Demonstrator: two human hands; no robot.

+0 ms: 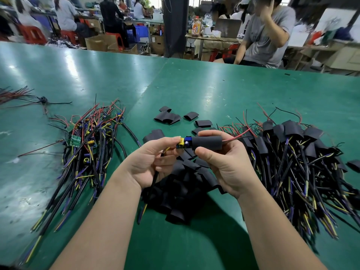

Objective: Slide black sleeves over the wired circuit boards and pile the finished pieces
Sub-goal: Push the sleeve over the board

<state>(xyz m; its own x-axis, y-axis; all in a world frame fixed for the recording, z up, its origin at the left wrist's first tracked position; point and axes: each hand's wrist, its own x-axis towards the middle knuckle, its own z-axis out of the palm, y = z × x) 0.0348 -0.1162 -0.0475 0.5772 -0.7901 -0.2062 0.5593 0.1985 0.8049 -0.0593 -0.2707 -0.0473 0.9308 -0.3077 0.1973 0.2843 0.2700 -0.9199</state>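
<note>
My left hand (153, 158) pinches the yellow-and-blue end of a wired circuit board (184, 143), its black cable hanging down past my palm. My right hand (222, 162) grips a black sleeve (207, 143) that covers most of the board; red wires stick out of the sleeve's right end. Below my hands lies a heap of empty black sleeves (181, 190). A pile of bare wired boards (87, 145) sits to the left. A pile of sleeved pieces (292, 149) lies on the right.
Loose flat sleeves (169, 116) are scattered on the green table (214, 88) beyond my hands. A knotted bundle of red and black wires (41, 99) lies far left. One stray sleeve (353, 164) rests at the right edge. People sit at benches behind the table.
</note>
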